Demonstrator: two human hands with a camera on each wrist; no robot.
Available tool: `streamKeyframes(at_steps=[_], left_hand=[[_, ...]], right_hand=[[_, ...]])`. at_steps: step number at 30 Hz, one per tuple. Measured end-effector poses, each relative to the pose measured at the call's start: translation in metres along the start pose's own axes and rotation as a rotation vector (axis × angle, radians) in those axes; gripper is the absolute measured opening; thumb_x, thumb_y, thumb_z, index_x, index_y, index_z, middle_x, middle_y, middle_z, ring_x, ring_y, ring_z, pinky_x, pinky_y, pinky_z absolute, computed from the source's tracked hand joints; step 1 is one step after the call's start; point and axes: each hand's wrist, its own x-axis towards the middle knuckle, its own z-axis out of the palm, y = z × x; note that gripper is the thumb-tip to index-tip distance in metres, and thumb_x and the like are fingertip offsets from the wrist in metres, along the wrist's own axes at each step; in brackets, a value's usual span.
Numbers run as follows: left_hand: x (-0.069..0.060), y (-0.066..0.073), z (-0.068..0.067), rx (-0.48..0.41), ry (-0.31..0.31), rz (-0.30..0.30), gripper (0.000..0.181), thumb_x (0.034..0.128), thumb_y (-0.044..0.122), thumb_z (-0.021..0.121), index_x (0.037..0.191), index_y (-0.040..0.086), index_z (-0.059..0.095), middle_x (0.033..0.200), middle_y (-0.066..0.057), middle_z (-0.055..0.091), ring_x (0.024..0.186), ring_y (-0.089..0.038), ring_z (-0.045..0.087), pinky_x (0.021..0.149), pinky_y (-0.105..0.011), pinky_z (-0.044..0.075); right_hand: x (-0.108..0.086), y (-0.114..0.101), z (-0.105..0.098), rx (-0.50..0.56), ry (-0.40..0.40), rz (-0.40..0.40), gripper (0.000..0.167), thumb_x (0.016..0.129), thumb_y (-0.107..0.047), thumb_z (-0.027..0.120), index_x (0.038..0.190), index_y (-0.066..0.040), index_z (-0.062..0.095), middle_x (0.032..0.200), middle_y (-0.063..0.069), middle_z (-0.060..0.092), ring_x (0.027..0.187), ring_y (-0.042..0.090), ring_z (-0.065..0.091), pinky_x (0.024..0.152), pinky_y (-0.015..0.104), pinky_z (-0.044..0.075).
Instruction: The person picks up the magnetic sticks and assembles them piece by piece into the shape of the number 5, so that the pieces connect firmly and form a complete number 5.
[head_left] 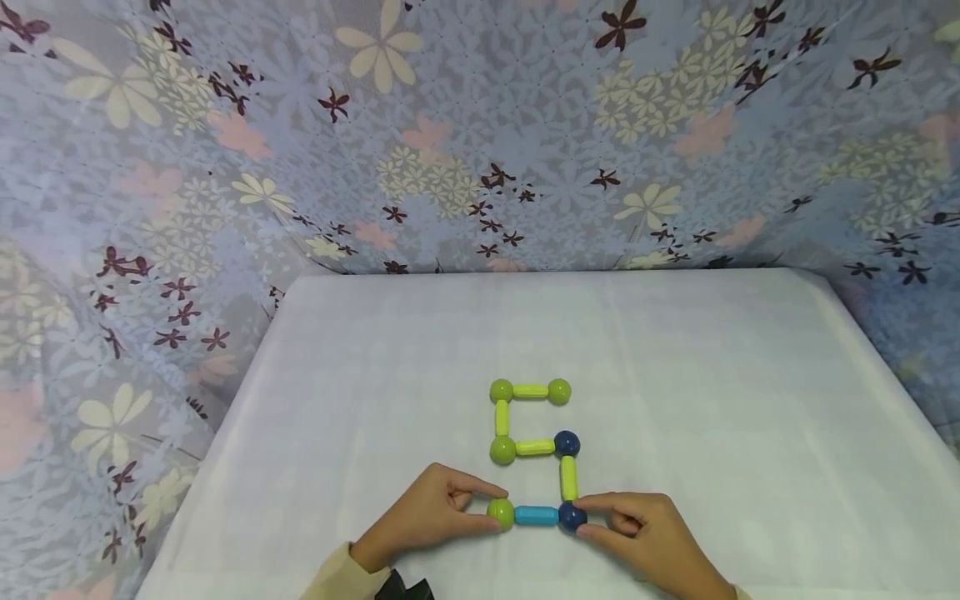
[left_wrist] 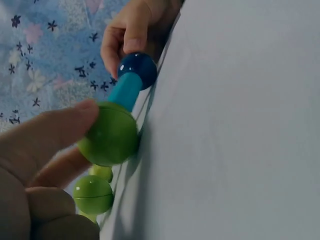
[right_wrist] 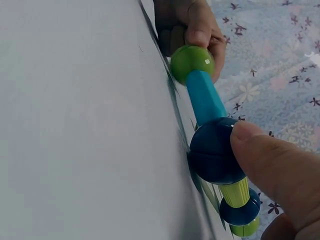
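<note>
On the white table lies a chain of balls and rods in a shape like the digit 5. At its near end my left hand [head_left: 435, 512] pinches a green ball [head_left: 500, 513] between thumb and forefinger. A blue rod [head_left: 537, 516] runs from that ball to a dark blue ball [head_left: 572, 517], which my right hand [head_left: 645, 533] pinches. From there a yellow-green rod [head_left: 569, 478] leads up to a second dark blue ball [head_left: 567, 443]. Another rod [head_left: 535, 447] joins it to a green ball [head_left: 502, 450]. The upper left green ball [head_left: 501, 391] and end ball [head_left: 559, 392] complete the top.
The white cloth [head_left: 360, 358] covers the table around the chain. Behind and beside it hangs a blue floral fabric [head_left: 450, 150]. A black object [head_left: 403, 587] shows at the bottom edge beside my left sleeve [head_left: 343, 575].
</note>
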Motion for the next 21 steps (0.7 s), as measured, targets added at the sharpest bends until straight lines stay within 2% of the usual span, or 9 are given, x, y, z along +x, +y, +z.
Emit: streamKeyframes(at_steps=[8, 14, 21], left_hand=[[-0.0008, -0.001, 0.001, 0.03, 0.007, -0.02, 0.032, 0.0808, 0.037, 0.088, 0.109, 0.024, 0.082, 0.051, 0.012, 0.029, 0.047, -0.003, 0.022, 0.047, -0.02, 0.023], [-0.0017, -0.0042, 0.0024, 0.02, 0.008, -0.021, 0.031, 0.0825, 0.038, 0.087, 0.111, 0.025, 0.081, 0.051, 0.013, 0.03, 0.047, -0.002, 0.024, 0.05, -0.018, 0.027], [0.0038, -0.0048, -0.0002, 0.012, 0.009, 0.017, 0.032, 0.085, 0.038, 0.084, 0.114, 0.025, 0.08, 0.051, 0.012, 0.029, 0.047, -0.002, 0.023, 0.049, -0.019, 0.025]], right_hand=[[0.0009, -0.002, 0.0007, 0.02, -0.068, 0.12, 0.023, 0.085, -0.035, 0.084, 0.107, -0.027, 0.08, 0.057, -0.016, 0.034, 0.052, -0.002, 0.035, 0.048, 0.02, 0.038], [0.0011, -0.0007, 0.0009, 0.032, -0.102, 0.116, 0.023, 0.086, -0.033, 0.083, 0.107, -0.025, 0.08, 0.058, -0.017, 0.034, 0.051, -0.003, 0.035, 0.049, 0.021, 0.038], [0.0064, -0.0054, -0.0027, 0.012, -0.081, 0.12, 0.023, 0.085, -0.032, 0.085, 0.106, -0.027, 0.08, 0.058, -0.018, 0.033, 0.05, -0.003, 0.033, 0.049, 0.02, 0.037]])
